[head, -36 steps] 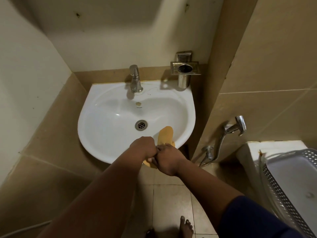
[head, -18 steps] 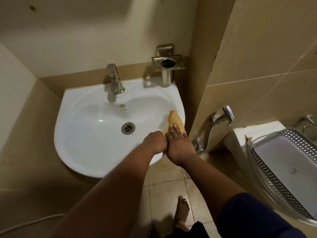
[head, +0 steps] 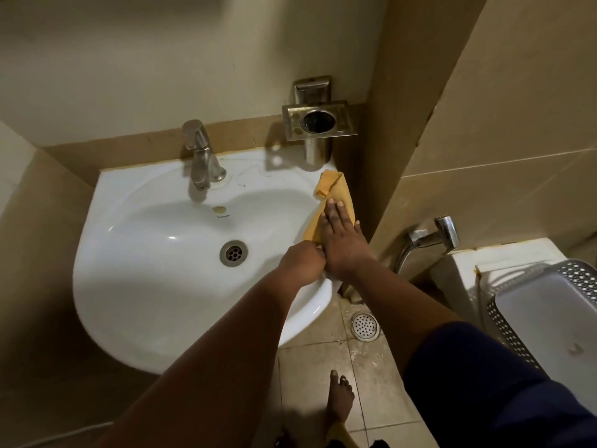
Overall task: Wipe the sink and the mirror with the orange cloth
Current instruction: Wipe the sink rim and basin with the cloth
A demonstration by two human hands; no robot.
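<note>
The orange cloth [head: 334,202] lies on the right rim of the sink [head: 155,286], near the back corner. It is long and thin, and it runs from near the person toward the back wall. The right hand [head: 339,244] lies flat on top of it with straight fingers and presses it down on the rim. The far end of the cloth sticks out past the fingertips, toward the metal cup holder [head: 318,124]. The left hand [head: 302,265] is curled up tight, touching the right hand, at the near end of the cloth. It seems to pinch that end, but the fingers are hidden, so I cannot tell for sure. The right hand is the one farther along the cloth, so it looks best placed to push it along the rim toward the tap [head: 200,156]. The sink is white, smooth and shiny, so the cloth should slide easily. The walls are tan tile, and the floor [head: 323,367] is tile too, with a bare foot [head: 339,399] on it. No mirror shows here.
</note>
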